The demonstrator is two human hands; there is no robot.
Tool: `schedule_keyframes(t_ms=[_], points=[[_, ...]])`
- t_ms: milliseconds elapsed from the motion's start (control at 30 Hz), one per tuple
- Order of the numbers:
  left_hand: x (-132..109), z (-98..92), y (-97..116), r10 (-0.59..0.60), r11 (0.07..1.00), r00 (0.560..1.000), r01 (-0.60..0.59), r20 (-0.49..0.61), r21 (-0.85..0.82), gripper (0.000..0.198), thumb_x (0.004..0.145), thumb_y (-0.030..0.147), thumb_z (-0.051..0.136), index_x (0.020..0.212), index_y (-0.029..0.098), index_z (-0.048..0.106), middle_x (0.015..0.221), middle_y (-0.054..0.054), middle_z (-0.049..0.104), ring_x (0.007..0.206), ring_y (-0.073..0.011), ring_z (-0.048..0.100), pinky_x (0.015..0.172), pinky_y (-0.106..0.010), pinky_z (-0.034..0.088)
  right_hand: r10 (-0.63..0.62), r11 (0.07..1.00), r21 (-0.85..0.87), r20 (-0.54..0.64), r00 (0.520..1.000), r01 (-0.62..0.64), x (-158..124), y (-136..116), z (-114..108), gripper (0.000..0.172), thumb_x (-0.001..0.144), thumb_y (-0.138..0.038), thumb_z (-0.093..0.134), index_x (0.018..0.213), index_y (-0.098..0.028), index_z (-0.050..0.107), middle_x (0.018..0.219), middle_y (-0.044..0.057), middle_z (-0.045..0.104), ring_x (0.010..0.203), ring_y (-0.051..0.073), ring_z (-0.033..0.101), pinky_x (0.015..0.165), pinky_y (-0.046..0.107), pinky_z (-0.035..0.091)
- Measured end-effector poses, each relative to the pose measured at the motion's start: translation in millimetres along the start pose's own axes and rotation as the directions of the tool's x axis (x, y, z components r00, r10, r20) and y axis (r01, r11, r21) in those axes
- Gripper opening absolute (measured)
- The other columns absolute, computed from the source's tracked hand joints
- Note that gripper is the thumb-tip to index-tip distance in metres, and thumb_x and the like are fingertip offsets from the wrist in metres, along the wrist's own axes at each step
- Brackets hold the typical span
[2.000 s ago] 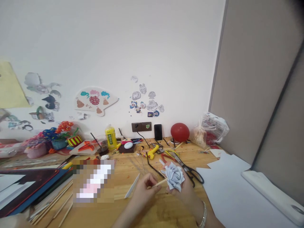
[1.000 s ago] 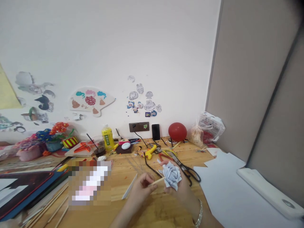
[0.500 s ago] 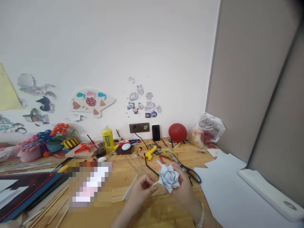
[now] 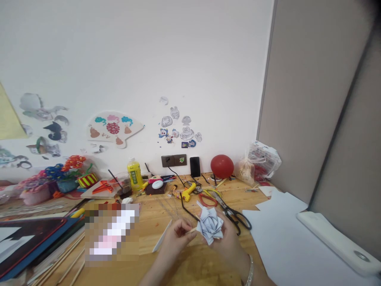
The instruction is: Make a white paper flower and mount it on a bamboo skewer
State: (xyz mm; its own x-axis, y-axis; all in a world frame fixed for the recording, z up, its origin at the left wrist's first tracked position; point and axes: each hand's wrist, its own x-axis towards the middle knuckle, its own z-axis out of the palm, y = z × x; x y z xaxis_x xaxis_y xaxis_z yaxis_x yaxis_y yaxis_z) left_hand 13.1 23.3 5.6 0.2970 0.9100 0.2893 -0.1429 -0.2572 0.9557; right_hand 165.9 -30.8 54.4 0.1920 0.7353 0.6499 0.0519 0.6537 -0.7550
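A white paper flower [image 4: 210, 225] with many pointed, layered petals is held over the front of the wooden table. My right hand [image 4: 228, 235] is closed around its right side and underside; its fingertips are hidden behind the petals. My left hand [image 4: 182, 234] pinches a thin wooden stick [image 4: 193, 230] that meets the flower at its left side. A narrow white strip [image 4: 199, 203] sticks out at the flower's upper left. Just behind the flower lie black-handled scissors [image 4: 230, 212].
A yellow glue gun [image 4: 188, 192] and its black cable lie behind my hands. White paper sheets [image 4: 276, 234] cover the right side. Wooden sticks [image 4: 64, 260] lie at the left front. A yellow drink bottle [image 4: 135, 174] and a red balloon [image 4: 222, 166] stand near the wall.
The flower has turned slightly and sits a touch lower and further left, its face tilted more toward me. Both hands keep their hold, and the camera view has shifted a little.
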Motion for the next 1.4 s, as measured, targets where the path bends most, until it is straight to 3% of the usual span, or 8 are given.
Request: schedule_keyframes(t_ms=[100, 367, 533, 700, 833, 1033, 1133, 1400], points=[[0.0, 1.8, 0.4, 0.001, 1.000, 1.000, -0.002, -0.008, -0.014, 0.032, 0.053, 0.036, 0.077, 0.053, 0.016, 0.052, 0.064, 0.000, 0.057, 0.063, -0.0141, 0.053, 0.061, -0.025, 0.039, -0.043, 0.998, -0.044, 0.036, 0.998, 0.045, -1.3, -1.1, -1.8, 0.028, 0.051, -0.015, 0.071, 0.078, -0.022, 0.065, 0.077, 0.001, 0.065, 0.071, 0.019, 0.062, 0.065, 0.028, 0.052], [0.0, 3.7, 3.5, 0.022, 0.994, 1.000, -0.022, -0.004, -0.103, 0.032, 0.051, 0.033, 0.079, 0.052, 0.016, 0.051, 0.064, 0.001, 0.056, 0.062, -0.0129, 0.052, 0.060, -0.024, 0.040, 0.014, 0.997, -0.075, 0.062, 0.998, -0.009, -3.3, 2.4, -3.2, 0.046, 0.051, -0.022, 0.073, 0.096, -0.021, 0.063, 0.089, 0.005, 0.066, 0.077, 0.021, 0.062, 0.072, 0.033, 0.051], [-0.9, 6.6, 8.0, -0.004, 0.994, 1.000, 0.002, -0.024, -0.111, 0.034, 0.048, 0.031, 0.079, 0.050, 0.016, 0.049, 0.060, 0.001, 0.057, 0.059, -0.0119, 0.052, 0.058, -0.023, 0.041, -0.036, 0.986, -0.157, 0.110, 0.993, 0.053, -6.8, 6.1, -3.0, 0.038, 0.054, -0.022, 0.072, 0.091, -0.021, 0.064, 0.088, 0.004, 0.065, 0.076, 0.020, 0.060, 0.069, 0.031, 0.050], [-5.2, 12.4, 16.6, -0.068, 0.994, 0.997, 0.066, -0.024, -0.088, 0.036, 0.045, 0.030, 0.080, 0.049, 0.017, 0.046, 0.058, 0.002, 0.056, 0.056, -0.0115, 0.051, 0.054, -0.022, 0.040, -0.049, 0.989, -0.130, 0.129, 0.990, 0.066, -12.3, 6.3, -3.3, 0.047, 0.057, -0.023, 0.072, 0.102, -0.022, 0.059, 0.089, 0.004, 0.062, 0.078, 0.020, 0.059, 0.069, 0.032, 0.049], [-8.9, 18.2, 24.8, -0.114, 0.990, 0.992, 0.109, -0.048, -0.090, 0.035, 0.046, 0.028, 0.079, 0.049, 0.017, 0.046, 0.055, 0.003, 0.055, 0.053, -0.0105, 0.049, 0.052, -0.021, 0.038, -0.164, 0.980, -0.088, 0.156, 0.974, 0.179, -14.5, 6.7, -4.9, 0.058, 0.055, -0.031, 0.074, 0.109, -0.023, 0.054, 0.094, 0.004, 0.060, 0.079, 0.020, 0.059, 0.071, 0.032, 0.048], [-9.8, 22.4, 28.9, -0.117, 0.991, 0.992, 0.113, -0.052, -0.078, 0.034, 0.047, 0.027, 0.078, 0.048, 0.017, 0.045, 0.054, 0.004, 0.054, 0.053, -0.0099, 0.048, 0.052, -0.021, 0.037, -0.173, 0.965, -0.174, 0.141, 0.975, 0.196, -14.2, -1.9, -5.1, 0.037, 0.060, -0.039, 0.068, 0.092, -0.022, 0.057, 0.084, 0.004, 0.057, 0.073, 0.020, 0.056, 0.068, 0.032, 0.047], [-9.9, 23.4, 27.6, -0.123, 0.988, 0.992, 0.119, -0.039, -0.097, 0.034, 0.045, 0.025, 0.079, 0.048, 0.017, 0.045, 0.054, 0.004, 0.054, 0.053, -0.0101, 0.048, 0.052, -0.021, 0.037, -0.244, 0.930, -0.243, 0.148, 0.958, 0.275, -12.8, -7.9, -5.3, 0.032, 0.061, -0.042, 0.065, 0.085, -0.023, 0.059, 0.081, 0.003, 0.057, 0.072, 0.021, 0.056, 0.067, 0.035, 0.046], [-13.7, 27.9, 28.8, -0.125, 0.989, 0.991, 0.122, -0.035, -0.089, 0.033, 0.049, 0.026, 0.077, 0.047, 0.017, 0.045, 0.054, 0.003, 0.054, 0.054, -0.0104, 0.047, 0.053, -0.021, 0.036, -0.390, 0.852, -0.318, 0.142, 0.910, 0.415, -8.9, -13.6, -7.7, 0.041, 0.072, -0.059, 0.049, 0.083, -0.022, 0.063, 0.074, 0.006, 0.062, 0.070, 0.023, 0.058, 0.067, 0.039, 0.045]])
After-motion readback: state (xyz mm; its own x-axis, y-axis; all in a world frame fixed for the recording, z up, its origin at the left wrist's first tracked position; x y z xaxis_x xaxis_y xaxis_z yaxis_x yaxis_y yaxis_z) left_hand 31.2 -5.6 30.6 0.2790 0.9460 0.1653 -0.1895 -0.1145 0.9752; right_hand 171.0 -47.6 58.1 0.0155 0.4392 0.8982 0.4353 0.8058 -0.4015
